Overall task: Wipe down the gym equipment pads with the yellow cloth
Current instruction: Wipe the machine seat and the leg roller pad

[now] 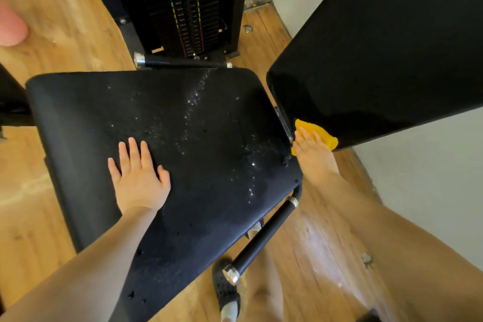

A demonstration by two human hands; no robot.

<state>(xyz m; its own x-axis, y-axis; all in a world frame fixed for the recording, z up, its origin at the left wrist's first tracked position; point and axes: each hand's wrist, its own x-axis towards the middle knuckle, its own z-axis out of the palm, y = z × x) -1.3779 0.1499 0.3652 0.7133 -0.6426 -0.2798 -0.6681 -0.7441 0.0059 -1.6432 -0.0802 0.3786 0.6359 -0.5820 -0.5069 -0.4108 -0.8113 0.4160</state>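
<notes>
At the back pad's (379,47) lower edge, right hand (312,150) presses the cloth (320,132) flat; left hand (139,176) lies spread on the wet seat (209,138).

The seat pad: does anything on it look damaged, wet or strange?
Yes. The seat pad has a trail of shiny droplets down its middle, not yet wiped, and small holes dot its near edge. The left hand rests flat on it, while the right hand presses the yellow cloth on the back pad.
</notes>
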